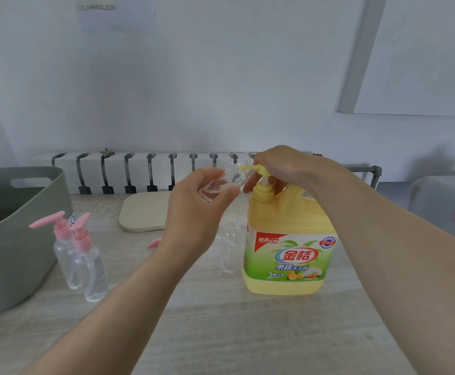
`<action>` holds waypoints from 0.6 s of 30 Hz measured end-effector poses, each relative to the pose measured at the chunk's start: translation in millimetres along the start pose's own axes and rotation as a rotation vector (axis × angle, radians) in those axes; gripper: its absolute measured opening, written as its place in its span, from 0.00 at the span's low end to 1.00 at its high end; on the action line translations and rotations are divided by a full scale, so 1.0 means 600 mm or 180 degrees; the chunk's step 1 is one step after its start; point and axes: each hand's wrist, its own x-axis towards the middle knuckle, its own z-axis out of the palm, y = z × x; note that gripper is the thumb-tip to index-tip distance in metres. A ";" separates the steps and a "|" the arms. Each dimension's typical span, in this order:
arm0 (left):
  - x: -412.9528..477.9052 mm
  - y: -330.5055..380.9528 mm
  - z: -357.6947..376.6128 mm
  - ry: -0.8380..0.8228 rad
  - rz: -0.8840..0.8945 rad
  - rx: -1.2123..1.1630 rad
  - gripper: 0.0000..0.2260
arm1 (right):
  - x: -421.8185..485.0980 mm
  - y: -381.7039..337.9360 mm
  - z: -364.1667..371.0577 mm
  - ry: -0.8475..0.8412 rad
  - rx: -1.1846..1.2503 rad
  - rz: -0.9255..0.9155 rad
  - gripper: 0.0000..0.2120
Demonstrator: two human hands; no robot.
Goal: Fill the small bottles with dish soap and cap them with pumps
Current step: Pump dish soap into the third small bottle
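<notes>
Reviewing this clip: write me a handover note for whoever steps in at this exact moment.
The left hand grips a small bottle, tilted, with its mouth at the nozzle of the soap jug.
The right hand is curled over the jug's pump head.
Two capped bottles with pink pumps stand at the left by the grey tub; how full they are is hard to tell.
An uncapped bottle stands just left of the jug. A pink piece, likely a pump, lies behind the left wrist.
Done: two bottles capped.
Left: fill the held bottle and the uncapped one, then cap both.
</notes>
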 end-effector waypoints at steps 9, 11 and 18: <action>-0.001 0.000 -0.002 -0.0018 -0.0002 0.0021 0.17 | -0.005 0.006 0.000 -0.0156 0.0048 -0.0112 0.23; -0.001 0.000 -0.002 -0.0016 0.0001 -0.0013 0.17 | -0.008 0.006 -0.002 -0.0106 0.0100 -0.0112 0.27; 0.002 0.002 -0.003 0.0008 -0.0011 -0.0056 0.16 | -0.010 0.006 -0.009 -0.0202 0.0386 -0.0100 0.23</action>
